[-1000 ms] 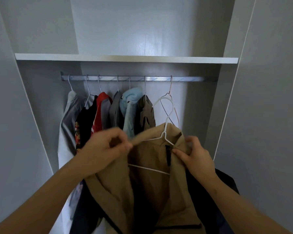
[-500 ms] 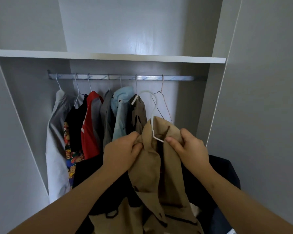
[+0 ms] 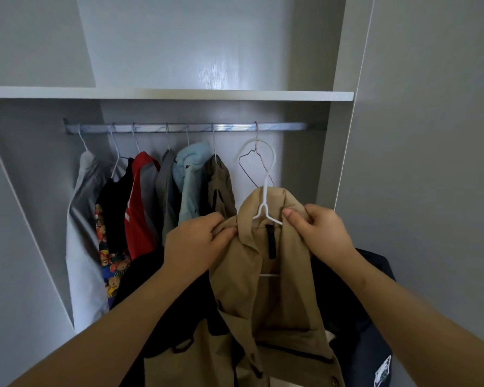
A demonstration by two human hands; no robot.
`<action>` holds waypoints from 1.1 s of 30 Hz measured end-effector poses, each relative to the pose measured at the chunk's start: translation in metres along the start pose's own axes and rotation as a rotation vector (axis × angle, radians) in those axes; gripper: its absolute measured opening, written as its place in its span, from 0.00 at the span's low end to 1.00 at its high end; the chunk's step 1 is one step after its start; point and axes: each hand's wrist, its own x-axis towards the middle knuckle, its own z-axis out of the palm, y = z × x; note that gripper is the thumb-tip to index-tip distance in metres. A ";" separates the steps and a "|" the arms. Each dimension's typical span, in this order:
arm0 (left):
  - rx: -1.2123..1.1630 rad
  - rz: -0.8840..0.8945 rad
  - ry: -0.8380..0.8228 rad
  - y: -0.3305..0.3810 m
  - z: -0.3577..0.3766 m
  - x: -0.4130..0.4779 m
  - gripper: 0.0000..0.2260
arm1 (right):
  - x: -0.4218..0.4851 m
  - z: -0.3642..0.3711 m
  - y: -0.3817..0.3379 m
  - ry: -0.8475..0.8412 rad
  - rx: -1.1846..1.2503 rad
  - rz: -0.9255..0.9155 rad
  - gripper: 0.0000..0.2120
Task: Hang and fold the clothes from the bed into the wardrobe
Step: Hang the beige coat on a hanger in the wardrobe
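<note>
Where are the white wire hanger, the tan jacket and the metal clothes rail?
white wire hanger [image 3: 263, 206], head view: twisted neck.
tan jacket [image 3: 235, 275], head view: front lapel.
metal clothes rail [image 3: 280, 126], head view: bare stretch right of the hooks.

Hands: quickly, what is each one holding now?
Left hand: closed, gripping the tan jacket.
Right hand: closed, gripping the same jacket.

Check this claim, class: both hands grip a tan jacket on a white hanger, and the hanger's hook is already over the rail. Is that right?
Not quite. In the head view the hook of the white hanger sits below the rail, not over it. The rest stands: the left hand and right hand both grip the tan jacket.
</note>
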 end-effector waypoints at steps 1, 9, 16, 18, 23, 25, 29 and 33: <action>-0.027 -0.001 0.001 0.004 0.003 -0.001 0.17 | 0.000 -0.002 0.003 -0.004 0.013 0.017 0.22; -0.338 0.044 -0.324 0.016 0.024 -0.001 0.06 | -0.023 -0.037 0.052 0.033 -0.014 0.196 0.21; -0.522 -0.260 -0.386 0.035 0.047 -0.002 0.04 | -0.043 -0.051 0.087 -0.016 -0.144 0.345 0.15; -0.574 -0.319 -0.384 0.039 0.051 -0.001 0.04 | -0.046 -0.053 0.095 -0.038 -0.116 0.368 0.12; -0.652 -0.432 -0.394 0.045 0.061 -0.005 0.02 | -0.048 -0.053 0.103 0.021 0.055 0.420 0.11; -0.662 -0.461 -0.369 0.045 0.064 -0.005 0.02 | -0.049 -0.052 0.105 0.021 0.114 0.462 0.09; -0.641 -0.485 -0.338 0.044 0.071 0.002 0.05 | -0.044 -0.045 0.100 -0.022 0.249 0.507 0.07; -0.645 -0.521 -0.345 0.027 0.078 0.020 0.05 | -0.029 -0.025 0.087 -0.046 0.330 0.522 0.05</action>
